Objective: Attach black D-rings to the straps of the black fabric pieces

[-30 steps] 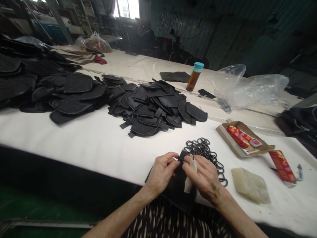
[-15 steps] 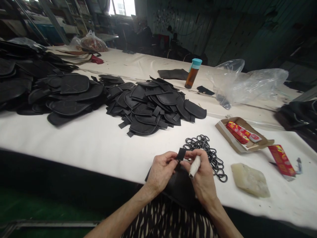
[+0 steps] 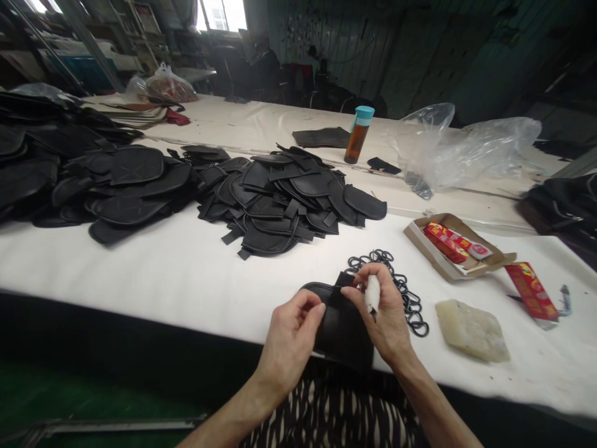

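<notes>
"Where was the black piped flap (image 3: 342,336)?"

"At the near edge of the white table (image 3: 196,280), in front of the person's body, between the two hands. A black tab (image 3: 345,279) stood at its top."

"And the right hand (image 3: 389,317)?"

"Its fingers were wrapped around a white-handled tool (image 3: 373,294), and its thumb tip was by the base of the tab."

"What about the left hand (image 3: 289,333)?"

"That one was over the flap's left side, thumb and forefinger drawn narrowly together. I couldn't tell whether anything thin was pinched between them."

"What lay nearby?"

"Black rings (image 3: 417,328) were heaped just beyond and beside the right hand. Farther right were a pale yellowish block (image 3: 472,331) and an open cardboard box (image 3: 433,254) with red packets (image 3: 448,241) inside. Beyond the hands, to the left, sat a pile of black flaps (image 3: 280,199), and a turquoise-capped bottle (image 3: 357,142) stood farther back."
</notes>
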Action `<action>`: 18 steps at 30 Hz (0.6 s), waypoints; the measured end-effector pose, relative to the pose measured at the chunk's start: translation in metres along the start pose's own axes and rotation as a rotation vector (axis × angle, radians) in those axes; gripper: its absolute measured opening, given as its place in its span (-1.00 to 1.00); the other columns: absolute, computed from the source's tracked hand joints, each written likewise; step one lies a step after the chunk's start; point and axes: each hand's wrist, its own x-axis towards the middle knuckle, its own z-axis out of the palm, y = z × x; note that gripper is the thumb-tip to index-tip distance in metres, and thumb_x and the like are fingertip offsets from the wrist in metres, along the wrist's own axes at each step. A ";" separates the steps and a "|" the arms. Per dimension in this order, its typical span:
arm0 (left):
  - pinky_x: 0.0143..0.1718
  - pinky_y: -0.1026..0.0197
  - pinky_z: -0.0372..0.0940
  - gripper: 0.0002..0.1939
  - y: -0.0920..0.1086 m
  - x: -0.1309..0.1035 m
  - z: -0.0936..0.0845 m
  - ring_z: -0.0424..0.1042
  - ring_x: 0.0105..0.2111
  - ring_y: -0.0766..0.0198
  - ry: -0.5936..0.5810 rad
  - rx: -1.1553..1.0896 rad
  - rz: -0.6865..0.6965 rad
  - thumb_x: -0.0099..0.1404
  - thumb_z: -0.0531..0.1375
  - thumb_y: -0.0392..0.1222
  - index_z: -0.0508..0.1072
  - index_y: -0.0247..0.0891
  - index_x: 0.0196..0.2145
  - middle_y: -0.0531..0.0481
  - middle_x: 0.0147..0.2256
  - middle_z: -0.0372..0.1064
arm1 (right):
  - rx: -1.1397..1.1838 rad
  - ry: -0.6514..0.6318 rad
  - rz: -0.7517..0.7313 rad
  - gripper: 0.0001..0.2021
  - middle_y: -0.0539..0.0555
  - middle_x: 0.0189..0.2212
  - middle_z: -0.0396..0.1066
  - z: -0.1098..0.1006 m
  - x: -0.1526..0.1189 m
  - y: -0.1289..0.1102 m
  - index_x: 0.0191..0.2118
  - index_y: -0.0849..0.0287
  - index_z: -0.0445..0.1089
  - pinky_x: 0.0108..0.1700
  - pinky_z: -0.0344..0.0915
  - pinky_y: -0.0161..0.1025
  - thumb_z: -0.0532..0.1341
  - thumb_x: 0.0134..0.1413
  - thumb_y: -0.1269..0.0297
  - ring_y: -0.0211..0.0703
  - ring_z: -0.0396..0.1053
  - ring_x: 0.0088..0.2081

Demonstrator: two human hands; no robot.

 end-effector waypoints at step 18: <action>-0.35 0.30 0.31 -0.75 0.004 -0.001 0.004 0.40 -0.52 0.33 0.022 -0.665 -0.650 0.24 0.13 -0.28 0.48 -0.43 -0.54 -0.09 -0.57 0.43 | -0.318 -0.238 -0.921 -0.75 0.15 -0.51 0.42 0.011 -0.051 -0.006 -0.46 0.22 0.33 -0.39 0.33 -0.20 0.01 0.06 0.63 -0.15 0.33 -0.46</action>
